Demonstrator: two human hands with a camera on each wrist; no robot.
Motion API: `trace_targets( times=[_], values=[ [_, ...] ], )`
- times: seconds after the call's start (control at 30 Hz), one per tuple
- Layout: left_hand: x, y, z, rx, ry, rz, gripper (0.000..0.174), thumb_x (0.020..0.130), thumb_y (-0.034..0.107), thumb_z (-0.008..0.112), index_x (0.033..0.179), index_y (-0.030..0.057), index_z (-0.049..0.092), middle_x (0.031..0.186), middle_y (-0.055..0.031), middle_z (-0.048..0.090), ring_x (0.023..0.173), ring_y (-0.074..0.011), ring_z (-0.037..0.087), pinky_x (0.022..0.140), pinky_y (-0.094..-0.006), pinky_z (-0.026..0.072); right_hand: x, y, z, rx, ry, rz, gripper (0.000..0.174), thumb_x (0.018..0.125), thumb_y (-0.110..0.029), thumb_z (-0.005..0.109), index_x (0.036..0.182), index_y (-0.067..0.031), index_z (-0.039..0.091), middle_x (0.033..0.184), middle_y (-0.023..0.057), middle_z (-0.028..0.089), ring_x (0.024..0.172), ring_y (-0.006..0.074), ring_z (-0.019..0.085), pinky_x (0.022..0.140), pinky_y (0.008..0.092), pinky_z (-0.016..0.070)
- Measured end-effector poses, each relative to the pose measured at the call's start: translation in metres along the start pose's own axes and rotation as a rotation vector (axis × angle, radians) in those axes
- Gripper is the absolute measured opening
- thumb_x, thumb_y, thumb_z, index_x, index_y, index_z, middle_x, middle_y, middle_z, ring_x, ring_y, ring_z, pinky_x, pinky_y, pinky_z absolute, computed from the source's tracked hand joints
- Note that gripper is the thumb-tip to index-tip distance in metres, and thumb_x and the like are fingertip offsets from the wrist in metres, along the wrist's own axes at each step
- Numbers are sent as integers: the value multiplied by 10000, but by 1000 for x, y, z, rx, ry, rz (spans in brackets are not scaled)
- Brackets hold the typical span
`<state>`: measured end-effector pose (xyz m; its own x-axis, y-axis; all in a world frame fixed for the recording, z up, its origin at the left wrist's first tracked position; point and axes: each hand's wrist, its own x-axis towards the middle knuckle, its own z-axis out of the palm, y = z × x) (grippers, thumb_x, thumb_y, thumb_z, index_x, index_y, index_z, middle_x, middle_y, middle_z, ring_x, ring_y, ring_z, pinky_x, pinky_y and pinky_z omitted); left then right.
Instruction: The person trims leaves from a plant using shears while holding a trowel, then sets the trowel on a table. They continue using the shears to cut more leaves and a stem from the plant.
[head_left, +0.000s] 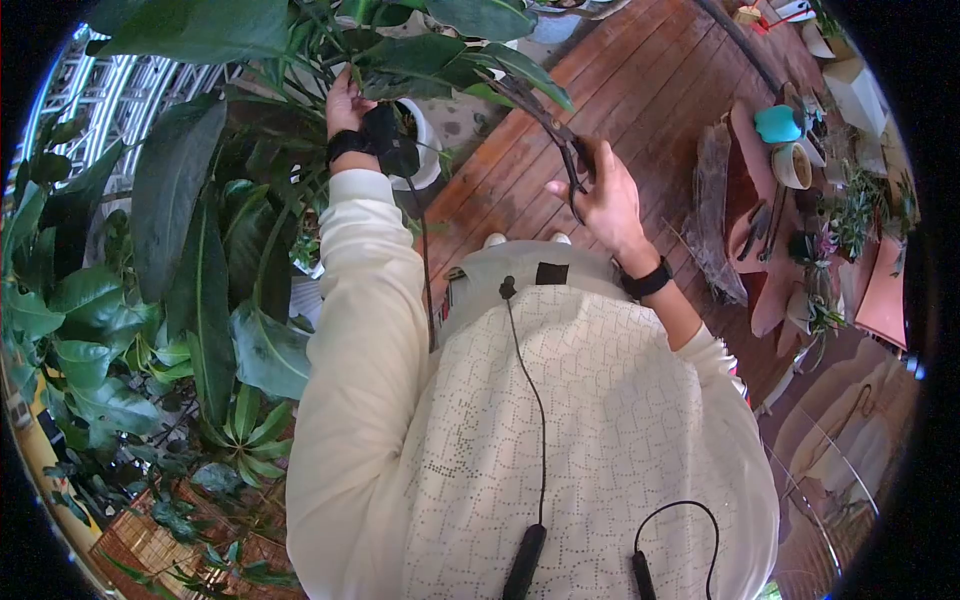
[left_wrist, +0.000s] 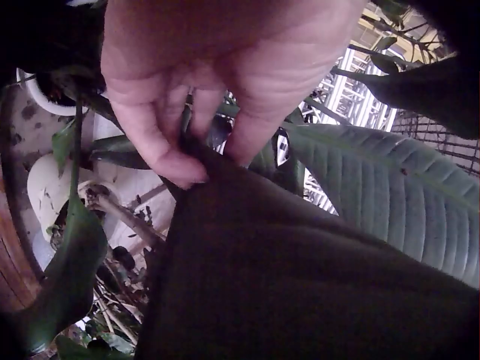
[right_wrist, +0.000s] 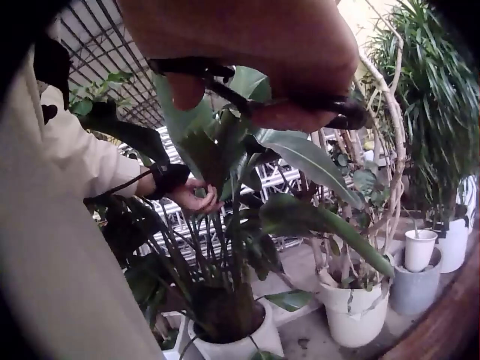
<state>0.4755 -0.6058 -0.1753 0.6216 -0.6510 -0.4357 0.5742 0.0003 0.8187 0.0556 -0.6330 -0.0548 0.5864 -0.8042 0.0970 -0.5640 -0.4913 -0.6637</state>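
Note:
In the head view my left hand (head_left: 345, 108) reaches in among the big green leaves of a tall potted plant. Its thumb and fingers pinch the narrow end of a broad dark leaf (left_wrist: 300, 277), seen close up in the left wrist view. My right hand (head_left: 612, 205) grips a pair of scissors (head_left: 556, 130) by the dark handles, blades pointing up and left toward the foliage. One long leaf (head_left: 525, 72) overlaps the blade tips in this view. From the right wrist, the plant's many stalks rise out of a white pot (right_wrist: 238, 341), below my left hand.
Dense foliage (head_left: 180, 250) crowds my left side. A reddish plank floor (head_left: 630, 90) lies ahead. To the right, a wooden slab table (head_left: 745, 180) carries a turquoise pot (head_left: 777, 124) and small plants. Another white pot (right_wrist: 356, 315) with a woody plant stands beside the first.

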Motion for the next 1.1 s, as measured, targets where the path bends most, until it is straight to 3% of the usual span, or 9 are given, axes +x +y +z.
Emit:
trace_targets(
  times=[0.1, 0.17, 0.27, 0.5, 0.57, 0.6, 0.8, 1.0, 1.1],
  values=[
    [-16, 2, 14, -23, 34, 39, 351, 869, 346, 636, 1069, 58, 630, 1021, -87, 687, 767, -235, 666, 606, -346, 556, -1, 5, 2, 8, -10, -27, 659, 696, -442, 780, 1154, -58, 501, 860, 114, 586, 820, 304, 594, 725, 406, 479],
    [-12, -2, 8, -88, -82, 82, 332, 877, 326, 628, 1070, 56, 629, 1049, -102, 681, 893, -275, 667, 730, -430, 560, -3, 3, 2, 33, -21, -16, 659, 698, -443, 778, 1156, -59, 500, 866, 118, 589, 824, 303, 595, 726, 404, 480],
    [-3, -7, 2, -136, -111, 62, 351, 883, 330, 618, 1093, 48, 619, 1059, -118, 676, 971, -295, 650, 802, -481, 540, -4, 1, 3, 72, -20, -20, 660, 703, -447, 774, 1160, -58, 499, 876, 126, 595, 828, 303, 598, 725, 401, 482],
    [-17, -2, 12, -70, -50, 105, 385, 913, 334, 569, 1142, 26, 595, 1104, -152, 654, 998, -316, 636, 844, -500, 527, -7, 3, 3, 104, -3, -25, 646, 712, -470, 765, 1127, -50, 502, 867, 142, 602, 816, 323, 599, 707, 418, 477],
    [-18, 0, 15, -73, -40, 100, 345, 979, 243, 399, 1149, 1, 576, 1045, -174, 658, 895, -311, 668, 733, -418, 579, -5, -2, -2, 89, -57, 40, 646, 719, -423, 771, 1153, -28, 499, 922, 162, 613, 863, 316, 608, 755, 397, 474],
    [-18, -1, 15, -71, -42, 99, 345, 979, 243, 399, 1149, 1, 576, 1045, -174, 658, 895, -311, 668, 733, -418, 579, -4, -4, -4, 74, -113, 103, 649, 727, -377, 777, 1180, -7, 497, 978, 183, 624, 909, 310, 617, 804, 376, 472],
    [-21, -3, 14, -73, -57, 127, 349, 983, 241, 384, 1160, 5, 570, 1058, -166, 654, 879, -314, 666, 748, -428, 574, -2, -5, -3, 68, -155, 125, 648, 718, -377, 784, 1185, -30, 500, 929, 158, 624, 853, 304, 610, 786, 381, 472],
    [8, -11, -6, -301, -219, -8, 423, 968, 342, 417, 1159, 6, 591, 1103, -190, 641, 928, -348, 648, 825, -477, 547, -3, -13, -4, 48, -171, 133, 638, 720, -375, 783, 1185, -37, 507, 944, 154, 631, 900, 307, 621, 803, 390, 478],
    [8, -12, -8, -189, -91, 6, 386, 950, 318, 485, 1195, 36, 580, 1186, -154, 619, 1077, -327, 599, 904, -524, 486, -4, -11, -1, 90, -113, 73, 634, 719, -369, 786, 1181, -35, 508, 957, 165, 633, 915, 309, 627, 800, 389, 482]
  ],
)
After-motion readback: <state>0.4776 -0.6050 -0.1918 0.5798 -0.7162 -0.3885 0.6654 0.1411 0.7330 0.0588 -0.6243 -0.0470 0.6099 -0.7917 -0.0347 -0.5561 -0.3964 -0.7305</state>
